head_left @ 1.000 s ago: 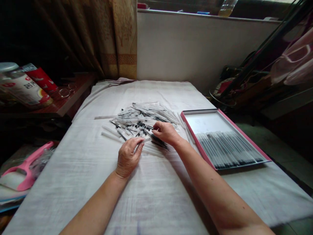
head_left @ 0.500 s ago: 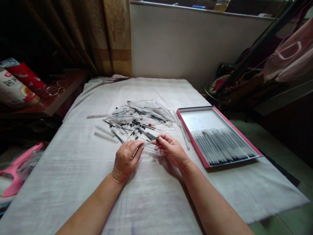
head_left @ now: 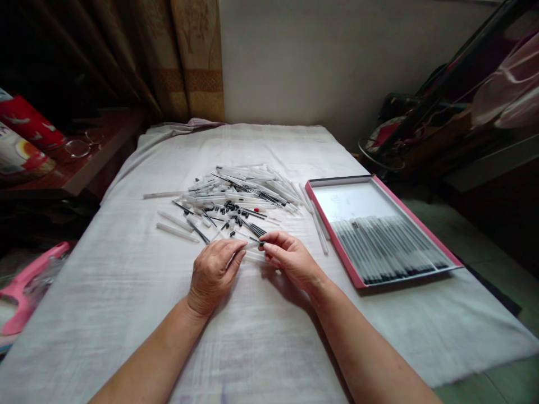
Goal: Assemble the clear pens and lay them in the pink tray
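Note:
My left hand (head_left: 214, 276) is closed round a clear pen barrel (head_left: 251, 245), whose end sticks out to the right of the fingertips. Between thumb and forefinger, my right hand (head_left: 293, 259) pinches a small black pen plug (head_left: 261, 243) at that end. Whether the plug sits inside the barrel I cannot tell. Just beyond both hands lies a loose pile of clear barrels (head_left: 210, 197), with thin black refills (head_left: 253, 226) and small black plugs (head_left: 229, 209) among them. A single red piece (head_left: 256, 210) shows in the pile.
At the right, a pink-edged box (head_left: 337, 241) holds a row of pens (head_left: 387, 247). Loose barrels (head_left: 315, 221) lie along its left side. A white cloth (head_left: 126, 286) covers the table. Glasses (head_left: 78, 148) and containers (head_left: 31, 120) stand on a wooden side table at the left.
My right hand has come closer to my left, bringing the black plug to the barrel's end. The view has tilted slightly downward. Pile and box look unchanged.

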The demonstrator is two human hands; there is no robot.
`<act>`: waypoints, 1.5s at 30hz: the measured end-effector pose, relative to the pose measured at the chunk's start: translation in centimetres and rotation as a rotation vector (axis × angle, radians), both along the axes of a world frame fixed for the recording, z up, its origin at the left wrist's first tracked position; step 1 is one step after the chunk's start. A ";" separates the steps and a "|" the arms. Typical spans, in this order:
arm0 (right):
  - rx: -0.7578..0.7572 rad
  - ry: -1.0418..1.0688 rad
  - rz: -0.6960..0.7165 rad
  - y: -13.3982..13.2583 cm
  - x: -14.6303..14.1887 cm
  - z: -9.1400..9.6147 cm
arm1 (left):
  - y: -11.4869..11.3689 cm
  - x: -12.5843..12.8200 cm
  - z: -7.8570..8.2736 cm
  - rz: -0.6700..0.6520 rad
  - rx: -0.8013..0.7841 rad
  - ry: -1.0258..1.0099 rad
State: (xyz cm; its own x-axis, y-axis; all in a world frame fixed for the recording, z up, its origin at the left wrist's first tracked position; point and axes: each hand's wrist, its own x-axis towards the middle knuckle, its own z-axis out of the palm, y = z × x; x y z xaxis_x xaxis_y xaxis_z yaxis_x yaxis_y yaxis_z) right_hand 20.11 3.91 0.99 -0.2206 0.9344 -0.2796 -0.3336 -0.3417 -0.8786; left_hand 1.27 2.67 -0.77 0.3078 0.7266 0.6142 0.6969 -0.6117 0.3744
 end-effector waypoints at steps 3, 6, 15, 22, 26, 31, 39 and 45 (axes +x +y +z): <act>0.074 -0.069 0.018 0.0 0.0 0.0 | 0.0 -0.1 0.0 0.000 -0.008 0.006; 0.226 -0.203 0.008 -0.1 0.1 -0.3 | -0.1 -0.1 0.0 0.003 -0.012 0.025; 0.636 -0.623 -0.023 -0.4 0.6 -1.5 | -0.1 0.0 0.1 0.009 -0.011 0.065; 0.698 -0.872 0.043 -0.3 0.8 -0.7 | -0.3 0.1 0.2 0.004 0.021 0.067; 0.701 -0.948 0.060 -0.2 0.9 -0.9 | -0.3 0.2 0.3 -0.006 0.022 0.066; 0.650 -0.853 0.095 -0.3 1.2 -0.9 | -0.2 0.2 0.3 -0.009 0.015 0.042; 0.683 -0.847 0.092 -0.3 1.2 -0.5 | -0.2 0.1 0.1 -0.001 0.011 0.058; 0.693 -0.870 0.113 -0.3 1.5 -0.4 | -0.2 0.1 0.2 -0.006 0.005 0.051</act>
